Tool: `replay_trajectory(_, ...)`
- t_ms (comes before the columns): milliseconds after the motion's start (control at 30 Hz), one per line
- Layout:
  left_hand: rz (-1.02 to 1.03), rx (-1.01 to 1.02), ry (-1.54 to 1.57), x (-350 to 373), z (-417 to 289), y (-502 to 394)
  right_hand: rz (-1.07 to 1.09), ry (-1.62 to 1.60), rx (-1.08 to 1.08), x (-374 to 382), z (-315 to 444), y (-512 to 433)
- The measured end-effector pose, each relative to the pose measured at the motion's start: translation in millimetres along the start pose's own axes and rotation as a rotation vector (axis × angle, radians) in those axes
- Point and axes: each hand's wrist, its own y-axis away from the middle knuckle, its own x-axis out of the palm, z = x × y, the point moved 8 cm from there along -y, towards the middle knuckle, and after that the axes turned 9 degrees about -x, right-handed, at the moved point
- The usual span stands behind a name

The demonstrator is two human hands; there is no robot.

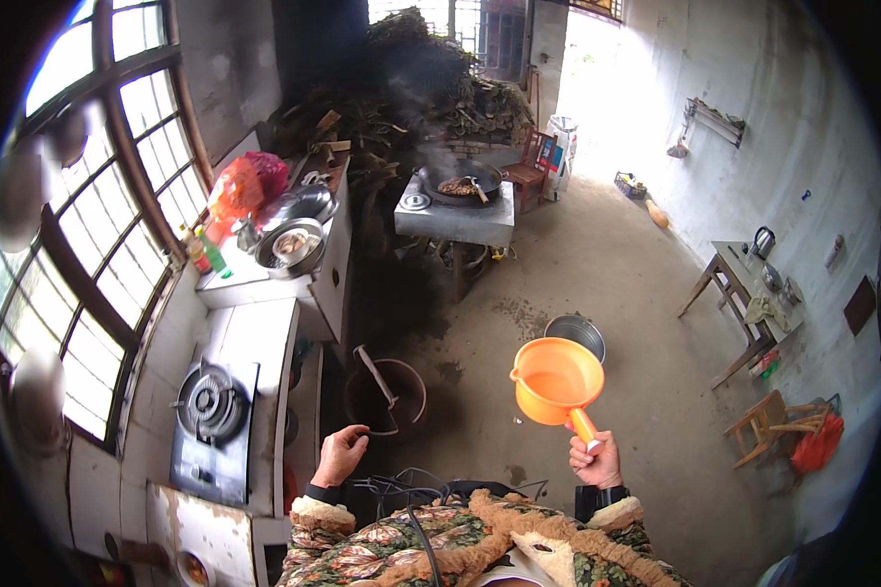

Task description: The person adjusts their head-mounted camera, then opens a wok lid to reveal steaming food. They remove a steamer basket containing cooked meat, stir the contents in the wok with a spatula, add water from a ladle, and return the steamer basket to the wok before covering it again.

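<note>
My right hand (pixel 595 456) grips the handle of an orange plastic water dipper (pixel 558 378), held out over the floor. The dipper's bowl faces up towards me, and its inside looks plain orange. Partly hidden behind it, a round metal basin (pixel 578 332) sits on the concrete floor. My left hand (pixel 341 453) has its fingers curled beside the counter's edge. Close to its fingertips is a dark bucket (pixel 404 374), crossed by a pale bar-like handle. A thin curved line runs from the bucket to the fingers; whether they hold it is unclear.
At left, a gas hob (pixel 209 411) sits on a tiled counter, with a steel bowl (pixel 291 249) and bottles (pixel 211 251) farther along. Ahead, a steaming wok (pixel 461 183) rests on a metal-topped stove (pixel 448 220). A wooden table (pixel 749 282) and toppled-looking chair (pixel 767 425) stand right. Cables (pixel 411 484) hang before me.
</note>
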Motion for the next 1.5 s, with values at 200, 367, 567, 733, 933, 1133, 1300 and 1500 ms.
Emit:
replay_trajectory(200,0.042,-0.012,-0.012,37,-13,-120,-0.05,0.036,-0.087,-18,67,-114)
replay_trajectory(367,-0.005,-0.099,0.005,65,-24,-217,0.003,-0.018,-0.045,-36,130,-234)
replay_trajectory(567,-0.016,-0.132,-0.051,90,-83,-328,0.02,0.051,-0.005,-31,210,-394)
replay_trajectory(733,-0.019,-0.231,-0.018,106,-98,-391,0.056,0.109,-0.01,-14,262,-522)
replay_trajectory(933,-0.008,-0.22,-0.013,114,-95,-509,0.052,0.144,-0.011,2,294,-667)
replay_trajectory(1133,-0.012,-0.223,0.042,107,-97,-625,0.087,0.212,-0.006,40,305,-784)
replay_trajectory(1300,-0.104,-0.232,0.024,85,-100,-682,0.065,0.248,0.04,50,300,-867)
replay_trajectory(1500,-0.142,-0.375,0.072,89,-89,-701,0.006,0.344,0.133,37,292,-957)
